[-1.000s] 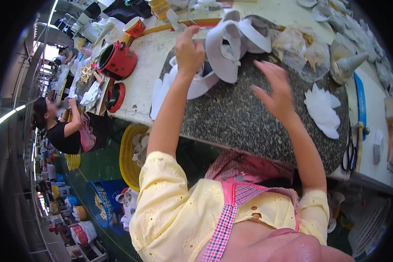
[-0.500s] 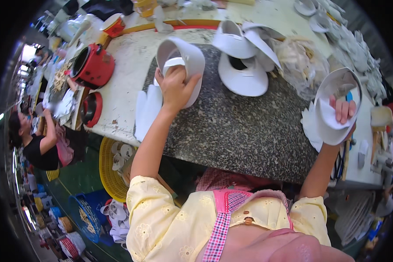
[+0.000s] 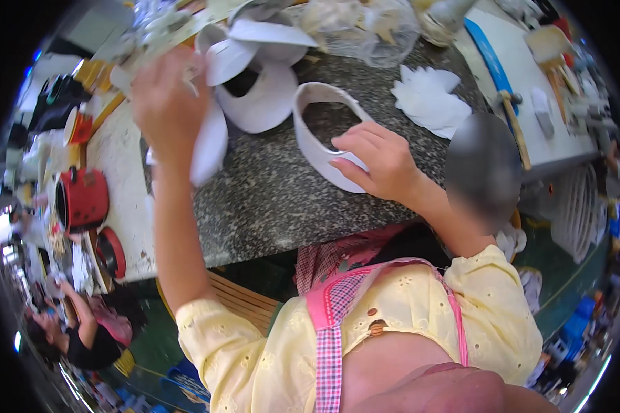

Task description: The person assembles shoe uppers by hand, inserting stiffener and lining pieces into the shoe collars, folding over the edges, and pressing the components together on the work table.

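My right hand (image 3: pixel 382 162) pinches the near rim of a white visor-shaped piece (image 3: pixel 313 148), its thumb and fingers on the edge. That piece rests on or just above the dark speckled stone slab (image 3: pixel 269 213), its round opening facing up. My left hand (image 3: pixel 169 103) is raised at the slab's left side, smeared by motion, so its fingers are unclear. Just beside it is another white visor-shaped piece (image 3: pixel 210 151), partly hidden by the hand and forearm; contact cannot be made out. Between the hands and farther back, several similar white pieces (image 3: pixel 265 103) lie in an overlapping heap.
Crumpled white material (image 3: pixel 430 100) and a clear plastic bag (image 3: pixel 365 27) lie at the slab's far side. A hammer (image 3: pixel 515 131) and a blue strip (image 3: pixel 488 55) are at right. A red pot (image 3: pixel 83 199) stands left. Beyond it, a person in black (image 3: pixel 89 337) works.
The view has shifted to the right. My right hand has brought its white piece from the right edge onto the slab. My left hand has moved away from the white piece it was inside.
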{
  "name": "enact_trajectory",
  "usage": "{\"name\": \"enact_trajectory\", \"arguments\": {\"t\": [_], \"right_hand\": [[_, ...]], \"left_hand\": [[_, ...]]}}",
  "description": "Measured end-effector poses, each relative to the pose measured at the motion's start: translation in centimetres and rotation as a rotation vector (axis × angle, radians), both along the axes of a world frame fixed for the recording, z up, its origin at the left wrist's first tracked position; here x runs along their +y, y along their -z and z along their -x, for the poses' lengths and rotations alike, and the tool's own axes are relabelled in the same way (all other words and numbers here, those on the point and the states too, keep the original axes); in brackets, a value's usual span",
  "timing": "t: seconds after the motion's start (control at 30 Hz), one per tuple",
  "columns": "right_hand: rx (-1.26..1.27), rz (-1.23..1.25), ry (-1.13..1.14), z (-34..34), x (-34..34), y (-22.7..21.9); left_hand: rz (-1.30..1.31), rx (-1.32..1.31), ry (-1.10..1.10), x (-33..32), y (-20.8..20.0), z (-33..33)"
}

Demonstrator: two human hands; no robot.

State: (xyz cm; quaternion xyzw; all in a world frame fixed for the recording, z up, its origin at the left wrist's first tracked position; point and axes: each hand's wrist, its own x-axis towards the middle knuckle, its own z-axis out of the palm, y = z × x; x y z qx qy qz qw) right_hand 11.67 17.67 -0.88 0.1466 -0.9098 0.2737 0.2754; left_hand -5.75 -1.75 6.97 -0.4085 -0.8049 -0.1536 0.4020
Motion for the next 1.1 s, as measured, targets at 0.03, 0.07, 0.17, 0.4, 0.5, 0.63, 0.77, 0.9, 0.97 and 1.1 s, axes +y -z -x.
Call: {"name": "enact_trajectory", "arguments": {"t": [0.03,0.07,0.17,0.4,0.5,0.63,0.77,0.9,0.97,1.1], "right_hand": [[0.132,0.133,-0.089,-0.6,0.5,-0.1],[0.118,0.190,0.048,-1.5,2.2,0.2],[0.063,0.200,0.489,-1.9,8.7,2.2],[-0.283,0.081,0.621,2.0,17.7,5.2],[-0.352,0.135,0.577,3.4,17.4,5.4],[-0.307,0.526,0.405,3.2,18.1,6.1],[-0.136,0.648,0.219,-0.7,17.6,4.2],[0.051,0.046,-0.220,-8.7,13.3,-1.8],[-0.049,0.063,-0.390,-11.6,11.0,-2.2],[0.139,0.242,-0.321,-12.1,9.5,-1.2]], "left_hand": [[-0.050,-0.204,0.255,1.2,1.8,-3.5],[0.016,-0.189,0.502,2.7,3.3,-6.7],[0.228,-0.429,0.359,4.7,8.0,-11.3],[0.404,-0.410,0.319,5.9,7.4,-12.1],[0.202,-0.410,0.414,9.7,5.6,-11.9],[0.118,-0.516,0.549,17.5,8.6,-9.0],[0.472,-0.811,0.459,20.1,11.2,-7.9],[0.564,-0.771,0.442,19.9,11.0,-7.0],[0.612,-0.900,0.405,20.3,9.2,-7.1],[0.040,-1.036,0.628,15.7,5.9,-10.2]]}}
